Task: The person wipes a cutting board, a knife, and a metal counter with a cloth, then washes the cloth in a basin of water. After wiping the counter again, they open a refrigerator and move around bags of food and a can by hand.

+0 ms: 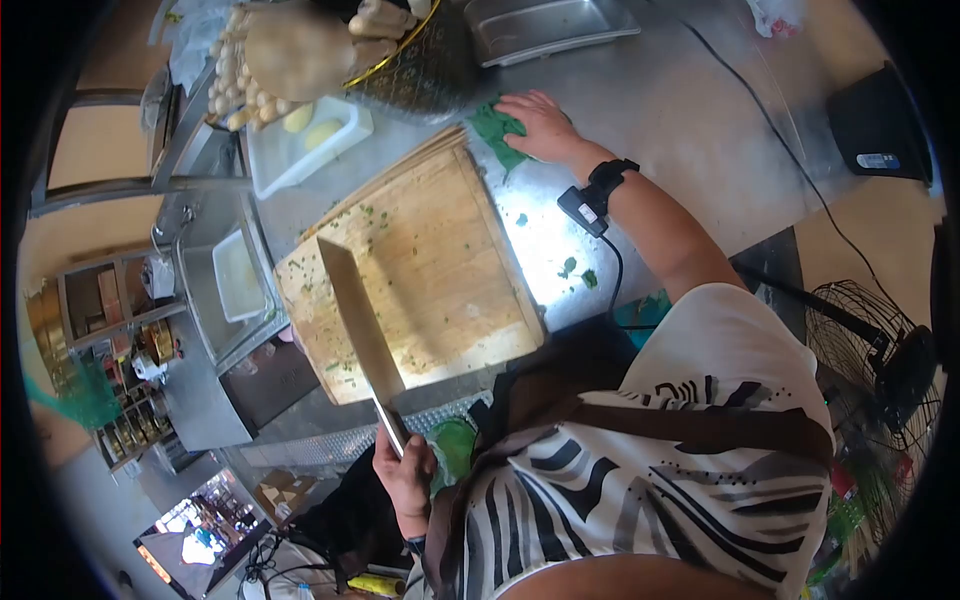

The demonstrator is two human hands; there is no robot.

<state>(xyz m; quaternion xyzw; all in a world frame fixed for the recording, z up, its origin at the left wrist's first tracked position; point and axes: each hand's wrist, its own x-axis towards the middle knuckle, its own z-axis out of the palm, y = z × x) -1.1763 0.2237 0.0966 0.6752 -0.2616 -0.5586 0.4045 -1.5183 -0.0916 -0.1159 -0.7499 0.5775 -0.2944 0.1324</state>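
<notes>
My left hand (405, 468) is closed around the handle of a cleaver (358, 315). Its broad blade reaches up and left over a wooden cutting board (450, 255) that is strewn with chopped green bits. Beyond the board's far right corner, my right hand (540, 127) rests on the metal table with a crumpled green cloth (494, 133) between its fingers and thumb. Part of the cloth is hidden under the palm. Torn green leaf scraps (588, 278) lie on the table between the board and my right forearm.
A dark basket (420, 75) with a gold rim stands behind the board, beside clustered pale mushrooms (240, 80). A white tub (345, 150) holds yellowish round pieces. Further back is a steel pan (550, 30). There is a sink (190, 270) at left and a wire fan (850, 340) at right.
</notes>
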